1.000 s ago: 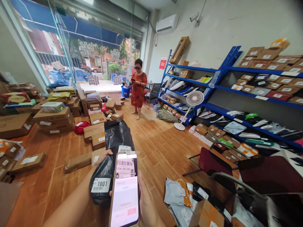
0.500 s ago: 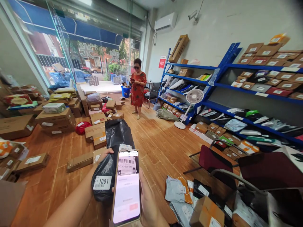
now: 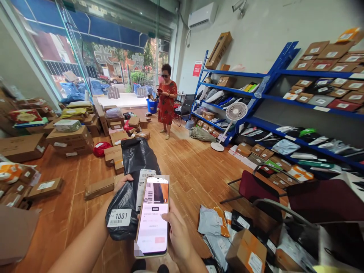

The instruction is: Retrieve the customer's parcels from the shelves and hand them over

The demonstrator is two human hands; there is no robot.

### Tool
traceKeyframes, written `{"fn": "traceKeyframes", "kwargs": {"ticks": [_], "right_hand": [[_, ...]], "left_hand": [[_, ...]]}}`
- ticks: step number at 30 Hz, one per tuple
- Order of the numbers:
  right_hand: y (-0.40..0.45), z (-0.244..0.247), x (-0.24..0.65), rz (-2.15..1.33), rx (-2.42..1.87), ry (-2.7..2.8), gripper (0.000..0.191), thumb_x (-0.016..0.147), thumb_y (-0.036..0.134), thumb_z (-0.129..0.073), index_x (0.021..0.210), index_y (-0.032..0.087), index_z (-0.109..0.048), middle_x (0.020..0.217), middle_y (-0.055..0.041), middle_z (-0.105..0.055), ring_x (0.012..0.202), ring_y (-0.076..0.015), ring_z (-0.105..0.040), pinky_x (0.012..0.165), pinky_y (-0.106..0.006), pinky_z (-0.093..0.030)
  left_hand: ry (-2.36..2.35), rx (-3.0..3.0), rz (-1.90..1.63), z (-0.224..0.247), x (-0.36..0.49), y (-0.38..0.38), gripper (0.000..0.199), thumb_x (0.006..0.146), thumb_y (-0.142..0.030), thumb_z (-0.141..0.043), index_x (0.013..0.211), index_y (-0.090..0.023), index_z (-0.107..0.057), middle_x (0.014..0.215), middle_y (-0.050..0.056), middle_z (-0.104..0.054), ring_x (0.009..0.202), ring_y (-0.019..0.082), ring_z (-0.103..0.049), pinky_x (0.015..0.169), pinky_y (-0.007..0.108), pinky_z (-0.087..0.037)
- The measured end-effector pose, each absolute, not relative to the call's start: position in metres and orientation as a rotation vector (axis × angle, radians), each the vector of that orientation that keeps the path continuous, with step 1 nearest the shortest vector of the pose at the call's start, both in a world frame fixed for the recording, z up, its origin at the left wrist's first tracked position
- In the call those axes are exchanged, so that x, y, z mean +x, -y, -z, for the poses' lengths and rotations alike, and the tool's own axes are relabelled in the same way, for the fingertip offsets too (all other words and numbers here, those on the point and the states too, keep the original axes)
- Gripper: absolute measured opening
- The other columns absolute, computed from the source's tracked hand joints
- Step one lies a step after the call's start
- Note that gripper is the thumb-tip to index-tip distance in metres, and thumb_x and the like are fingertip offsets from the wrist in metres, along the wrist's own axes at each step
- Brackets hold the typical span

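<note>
Chair [image 3: 253, 192] right, cartons [image 3: 69, 141] left | left fingers [image 3: 127, 178] clamp parcel [image 3: 128, 195] | right fingers [image 3: 169, 219] clamp phone [image 3: 153, 223], overlapping parcel

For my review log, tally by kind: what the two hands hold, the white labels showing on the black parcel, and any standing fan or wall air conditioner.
Black parcel, in the left hand: 1
Phone, in the right hand: 1
White labels on the parcel: 2
Standing fan: 1
Air conditioner: 1
Total: 6

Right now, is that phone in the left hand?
No, the right hand holds the phone, while the left hand grips the black bag.
</note>
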State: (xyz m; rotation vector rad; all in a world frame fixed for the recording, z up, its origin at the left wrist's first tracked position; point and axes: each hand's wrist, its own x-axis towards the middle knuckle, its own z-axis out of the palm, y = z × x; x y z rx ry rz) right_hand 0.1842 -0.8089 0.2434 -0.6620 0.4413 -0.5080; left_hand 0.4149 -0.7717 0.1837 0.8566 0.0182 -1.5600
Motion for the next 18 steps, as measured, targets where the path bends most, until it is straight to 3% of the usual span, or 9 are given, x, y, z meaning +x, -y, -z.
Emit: {"fn": "traceKeyframes", "kwargs": {"ticks": [5, 8, 13, 18], "right_hand": [[0.810, -0.235, 0.188, 0.518, -0.584, -0.408, 0.045, 0.069, 0.028, -0.061, 0.112, 0.021, -0.050, 0.106, -0.0018, -0.072, 0.096, -0.0199, -0.065, 0.088, -0.034, -0.049], [0.813, -0.227, 0.194, 0.523, -0.565, -0.552, 0.043, 0.071, 0.039, -0.066, 0.107, 0.018, -0.053, 0.102, -0.0041, -0.073, 0.096, -0.0205, -0.066, 0.090, -0.035, -0.049], [0.816, -0.220, 0.207, 0.459, -0.478, -0.695, 0.072, 0.056, 0.057, -0.077, 0.108, 0.011, -0.058, 0.100, -0.0100, -0.073, 0.100, -0.0245, -0.066, 0.094, -0.037, -0.049], [0.815, -0.218, 0.219, 0.518, -0.515, -0.758, 0.078, 0.046, 0.059, -0.083, 0.105, 0.013, -0.060, 0.091, -0.0096, -0.076, 0.089, -0.0263, -0.070, 0.086, -0.039, -0.054]], "left_hand": [[-0.097, 0.949, 1.424, -0.198, 0.411, 0.760, 0.043, 0.062, -0.021, -0.051, 0.096, -0.004, -0.071, 0.066, 0.013, -0.071, 0.063, 0.032, -0.069, 0.067, 0.045, -0.058], [-0.170, 0.993, 1.392, -0.204, 0.412, 0.751, 0.047, 0.062, -0.019, -0.049, 0.101, 0.000, -0.069, 0.065, 0.014, -0.071, 0.061, 0.033, -0.069, 0.065, 0.046, -0.058], [-0.208, 1.042, 1.297, -0.202, 0.421, 0.736, 0.046, 0.062, -0.015, -0.052, 0.104, -0.005, -0.070, 0.061, 0.011, -0.070, 0.056, 0.031, -0.068, 0.060, 0.043, -0.059], [-0.219, 1.092, 1.259, -0.199, 0.429, 0.727, 0.035, 0.064, -0.016, -0.053, 0.091, -0.005, -0.072, 0.068, 0.015, -0.072, 0.061, 0.035, -0.069, 0.057, 0.047, -0.058]]}}
